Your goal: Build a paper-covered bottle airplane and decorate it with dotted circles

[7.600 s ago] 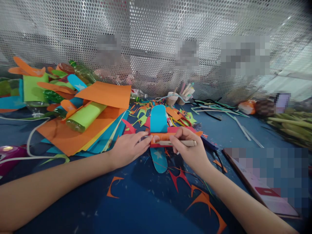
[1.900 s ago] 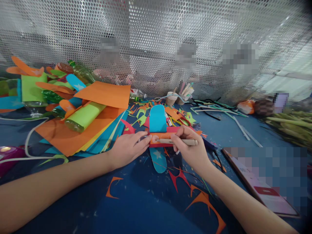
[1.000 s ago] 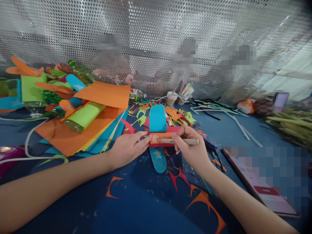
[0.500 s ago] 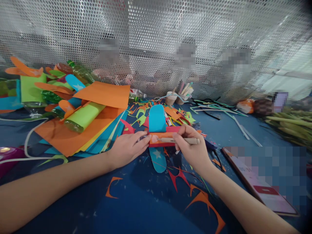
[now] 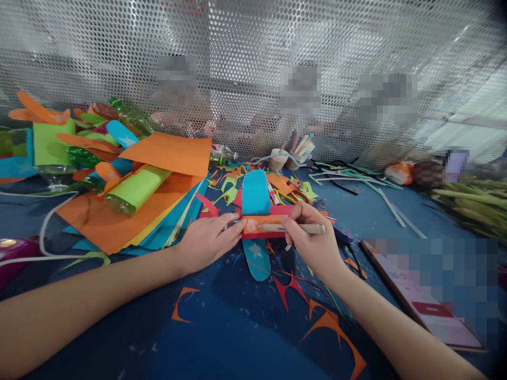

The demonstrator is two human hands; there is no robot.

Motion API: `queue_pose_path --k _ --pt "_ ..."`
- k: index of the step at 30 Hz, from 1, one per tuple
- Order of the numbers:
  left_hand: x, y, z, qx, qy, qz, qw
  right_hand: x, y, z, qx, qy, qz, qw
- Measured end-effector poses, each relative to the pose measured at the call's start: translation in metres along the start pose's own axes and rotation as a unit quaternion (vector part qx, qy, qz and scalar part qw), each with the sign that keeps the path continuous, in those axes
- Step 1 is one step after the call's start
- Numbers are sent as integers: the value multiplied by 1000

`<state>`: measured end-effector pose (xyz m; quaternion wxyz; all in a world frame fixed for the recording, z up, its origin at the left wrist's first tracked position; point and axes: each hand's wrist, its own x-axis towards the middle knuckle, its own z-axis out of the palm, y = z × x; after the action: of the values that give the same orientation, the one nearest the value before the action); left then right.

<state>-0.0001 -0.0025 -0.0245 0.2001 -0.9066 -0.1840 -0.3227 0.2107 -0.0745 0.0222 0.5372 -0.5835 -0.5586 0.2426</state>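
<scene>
Orange paper under the nib, red paper around it: working on what looks like a toy plane [image 5: 264,235], finding it lying on the blue tabletop [image 5: 214,332] between both hands. Pinching a beige pen [image 5: 275,228] in a narrow grip between thumb and fingers of the right hand [image 5: 311,232], slanting it low, almost level, along the orange strip [image 5: 268,219], pointing its nib at a pale patch [image 5: 251,225] too small to make out. Holding the body's left end, where clear plastic [image 5: 231,226] is showing, between close-set fingers of the left hand [image 5: 209,237], hiding the underside of that grip. Showing a plain far blue wing [image 5: 255,193] beyond the body and a star-marked near blue wing [image 5: 258,265] on this side. Seemingly being at the decorating step, marking or colouring the strip with both wings already on. Calling, by judgement, for light nib pressure, short controlled strokes and a left-hand hold firm enough against rolling; also for a lifted right palm, wet ink possibly smearing. Working beside an orange sheet [image 5: 170,153] and a green-wrapped bottle [image 5: 137,190] on the left, with a red scrap [image 5: 292,285] lying near the right wrist and a touchscreen device [image 5: 446,330] resting farther right.
</scene>
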Motion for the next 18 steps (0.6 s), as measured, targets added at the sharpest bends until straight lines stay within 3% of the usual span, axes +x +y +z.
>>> queue_pose_path --k 8,12,14,18 --pt "1 0 0 12 6 -1 1000 0 0 -1 4 -6 -6 1000" --pt "1 1 1 11 6 -7 1000 -4 -7 -5 77 10 -32 996" --pt "1 2 1 15 10 -12 1000 -6 -13 -7 126 48 -80 988" --pt "2 2 3 29 18 -26 999 0 -20 -17 151 181 -197 952"
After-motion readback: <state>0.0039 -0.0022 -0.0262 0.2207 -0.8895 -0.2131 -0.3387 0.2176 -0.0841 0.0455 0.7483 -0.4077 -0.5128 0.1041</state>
